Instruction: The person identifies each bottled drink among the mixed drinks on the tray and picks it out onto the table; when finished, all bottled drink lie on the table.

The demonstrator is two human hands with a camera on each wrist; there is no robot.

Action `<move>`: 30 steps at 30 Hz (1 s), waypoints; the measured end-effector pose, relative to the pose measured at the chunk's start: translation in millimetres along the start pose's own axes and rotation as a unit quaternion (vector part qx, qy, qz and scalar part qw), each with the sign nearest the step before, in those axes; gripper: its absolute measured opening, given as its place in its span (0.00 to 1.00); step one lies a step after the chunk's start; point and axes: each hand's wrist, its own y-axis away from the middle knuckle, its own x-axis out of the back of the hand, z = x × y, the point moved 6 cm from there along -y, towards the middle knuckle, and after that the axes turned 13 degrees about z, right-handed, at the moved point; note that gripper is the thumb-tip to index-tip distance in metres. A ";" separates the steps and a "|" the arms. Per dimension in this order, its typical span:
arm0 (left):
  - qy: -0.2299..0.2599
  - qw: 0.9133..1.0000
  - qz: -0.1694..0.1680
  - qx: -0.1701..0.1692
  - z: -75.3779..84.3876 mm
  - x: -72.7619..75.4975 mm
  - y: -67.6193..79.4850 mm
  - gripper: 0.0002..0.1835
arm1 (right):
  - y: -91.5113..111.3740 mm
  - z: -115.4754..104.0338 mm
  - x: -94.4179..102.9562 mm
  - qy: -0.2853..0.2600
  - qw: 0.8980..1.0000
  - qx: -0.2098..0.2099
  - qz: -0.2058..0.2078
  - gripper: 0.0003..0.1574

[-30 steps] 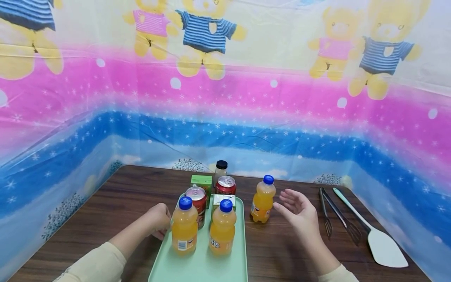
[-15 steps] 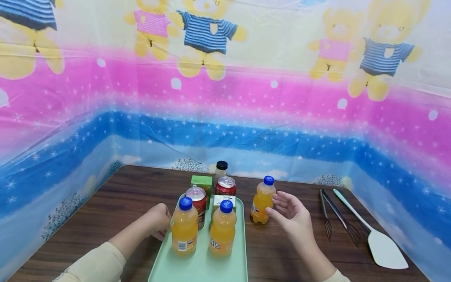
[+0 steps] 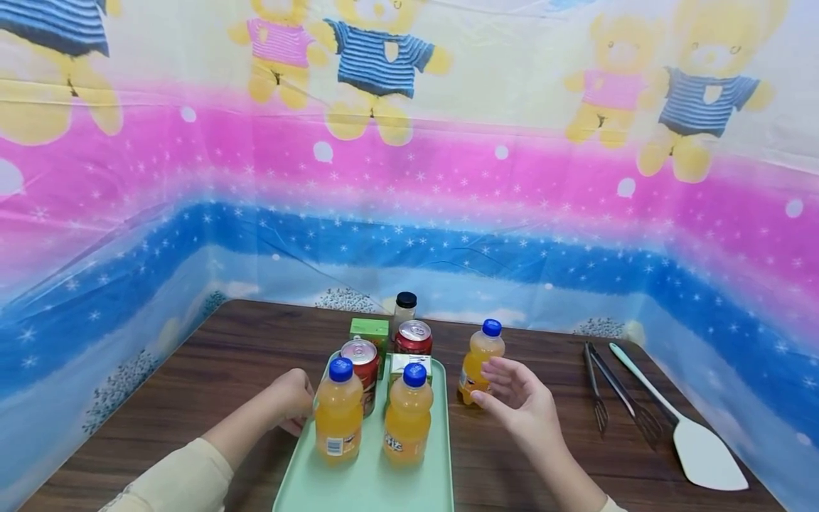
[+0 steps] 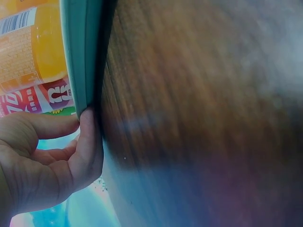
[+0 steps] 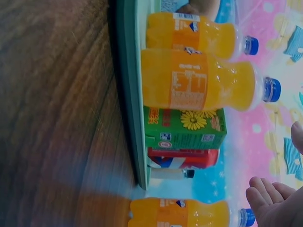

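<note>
My left hand (image 3: 293,400) pinches the left rim of a pale green tray (image 3: 361,491); in the left wrist view its thumb lies inside the edge and fingers outside. On the tray stand two blue-capped bottles of orange drink (image 3: 339,419), two red cans (image 3: 414,340), a green drink carton (image 5: 184,128) and another green carton (image 3: 370,329) farther back. A third orange drink bottle (image 3: 473,364) stands upright on the table, right of the tray. My right hand (image 3: 525,405) is beside that bottle, fingers spread and partly in front of it, with a gap in the right wrist view.
A small black-lidded jar (image 3: 406,306) stands at the back, behind the cans. To the right lie a white turner with a pale green handle (image 3: 710,459) and dark-handled metal utensils (image 3: 630,402) on the brown table (image 3: 256,338). A printed cloth backdrop (image 3: 409,192) surrounds it.
My right hand has moved left, closer to the bottle on the table, and now overlaps it in the head view. The left hand and tray stay put.
</note>
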 end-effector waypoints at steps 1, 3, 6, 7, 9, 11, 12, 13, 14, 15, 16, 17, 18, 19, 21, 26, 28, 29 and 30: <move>-0.001 1.000 0.000 0.000 0.3 -0.1 -0.2 0.07 | 1.3 0.0 -1.2 -0.001 1.000 0.001 -0.003 0.31; -0.003 1.000 -0.002 0.000 0.7 -0.1 -0.2 0.07 | 3.8 0.5 -3.7 -0.002 1.000 0.000 -0.011 0.31; -0.001 1.000 -0.003 0.003 0.3 0.0 -0.8 0.07 | 6.9 2.0 -7.5 -0.012 1.000 -0.009 -0.022 0.31; -0.002 1.000 -0.002 0.006 -0.1 0.0 -1.1 0.07 | 7.6 2.4 -8.8 -0.012 1.000 -0.011 -0.025 0.32; 0.000 1.000 -0.003 0.009 -0.6 -0.2 -1.7 0.07 | 9.0 3.3 -11.6 -0.016 0.999 -0.016 -0.032 0.32; 0.001 1.000 -0.004 0.012 -1.6 -0.4 -2.5 0.07 | 10.0 4.1 -14.3 -0.020 0.999 -0.024 -0.036 0.32; 0.001 1.000 -0.003 0.013 -1.8 -0.4 -2.4 0.07 | 10.4 4.5 -15.7 -0.021 0.999 -0.027 -0.039 0.32; 0.002 1.000 -0.003 0.014 -1.9 -0.4 -2.2 0.07 | 11.0 4.6 -17.2 -0.021 0.998 -0.031 -0.041 0.32; 0.003 1.000 -0.004 0.013 -1.9 -0.5 -2.0 0.07 | 11.4 4.6 -18.7 -0.022 0.998 -0.035 -0.043 0.32; 0.004 1.000 -0.004 0.014 -2.2 -0.3 -2.2 0.07 | 11.6 4.4 -20.2 -0.021 0.998 -0.037 -0.045 0.32; 0.004 1.000 -0.003 0.013 -2.1 -0.2 -1.8 0.06 | 12.3 4.2 -21.6 -0.021 0.998 -0.041 -0.047 0.32; 0.003 1.000 -0.003 0.013 -2.1 0.0 -1.5 0.06 | 12.9 4.3 -23.2 -0.020 0.998 -0.044 -0.049 0.32; 0.003 1.000 -0.003 0.013 -1.9 0.2 -1.2 0.06 | 13.4 4.2 -25.0 -0.021 0.997 -0.047 -0.051 0.32; 0.002 1.000 -0.003 0.012 -1.8 0.4 -1.1 0.06 | 14.0 3.9 -26.7 -0.021 0.997 -0.050 -0.054 0.32; 0.002 1.000 -0.004 0.012 -1.6 0.9 -1.0 0.06 | 14.9 3.7 -29.9 -0.025 0.997 -0.054 -0.056 0.32; 0.003 1.000 -0.006 0.011 -1.1 0.7 -0.8 0.05 | 16.7 2.3 -37.3 -0.032 0.996 -0.061 -0.063 0.32; 0.004 1.000 -0.006 0.010 -1.1 0.1 -0.5 0.05 | 17.2 2.1 -40.0 -0.028 0.996 -0.062 -0.065 0.32; 0.004 1.000 -0.006 0.008 -1.2 -0.4 -0.6 0.05 | 17.5 2.3 -41.4 -0.027 0.995 -0.063 -0.067 0.33; 0.004 1.000 -0.006 0.007 -1.2 -0.7 -0.7 0.05 | 17.7 2.5 -42.7 -0.024 0.995 -0.063 -0.069 0.33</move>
